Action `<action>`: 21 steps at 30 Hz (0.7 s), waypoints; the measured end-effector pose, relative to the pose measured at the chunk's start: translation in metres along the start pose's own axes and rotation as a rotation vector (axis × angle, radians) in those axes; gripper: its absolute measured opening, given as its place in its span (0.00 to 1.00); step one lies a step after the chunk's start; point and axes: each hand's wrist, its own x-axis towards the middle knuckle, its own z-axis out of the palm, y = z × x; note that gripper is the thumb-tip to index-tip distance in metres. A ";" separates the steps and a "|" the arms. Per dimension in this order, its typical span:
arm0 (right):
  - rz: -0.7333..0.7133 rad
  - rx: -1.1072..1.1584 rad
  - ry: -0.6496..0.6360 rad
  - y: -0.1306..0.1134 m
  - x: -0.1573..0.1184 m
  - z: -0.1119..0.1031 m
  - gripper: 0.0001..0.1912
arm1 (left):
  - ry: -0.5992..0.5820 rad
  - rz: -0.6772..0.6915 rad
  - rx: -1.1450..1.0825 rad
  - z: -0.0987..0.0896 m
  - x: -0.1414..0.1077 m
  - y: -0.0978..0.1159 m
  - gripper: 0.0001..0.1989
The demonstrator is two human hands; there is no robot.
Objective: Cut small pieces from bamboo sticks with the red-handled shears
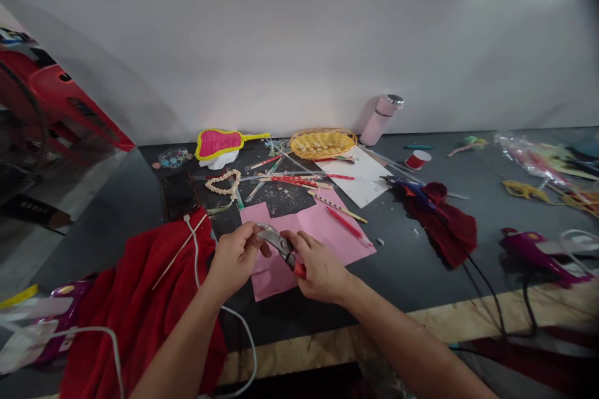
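My right hand (322, 267) is closed around the red handle of metal-bladed shears (279, 243), which point up and to the left. Close to the blade tips, my left hand (236, 257) is pinched shut. Whatever sits between its fingertips is too small to make out. Beneath both hands lies a creased sheet of pink paper (334, 243). A red pen (344, 222) and a dotted stick (337, 206) rest on that paper. Just beyond my left hand is a heart-shaped beaded loop (223, 186).
Wrapped sticks (292, 181), a wicker basket (322, 143), a pink-and-yellow paddle (219, 144) and a pink bottle (381, 120) stand along the back. Red cloth (140, 287) and a white cable (248, 330) lie left. Glue guns (538, 255) with cords flank the table.
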 end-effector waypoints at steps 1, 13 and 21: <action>0.011 -0.002 0.003 -0.001 0.000 0.001 0.38 | 0.018 0.002 0.017 0.001 0.000 0.000 0.12; -0.019 0.060 -0.006 0.001 0.000 -0.008 0.38 | 0.076 0.037 0.054 0.003 -0.001 -0.002 0.12; -0.034 -0.050 -0.018 0.008 0.001 -0.006 0.44 | -0.094 0.034 -0.054 0.002 -0.001 -0.003 0.12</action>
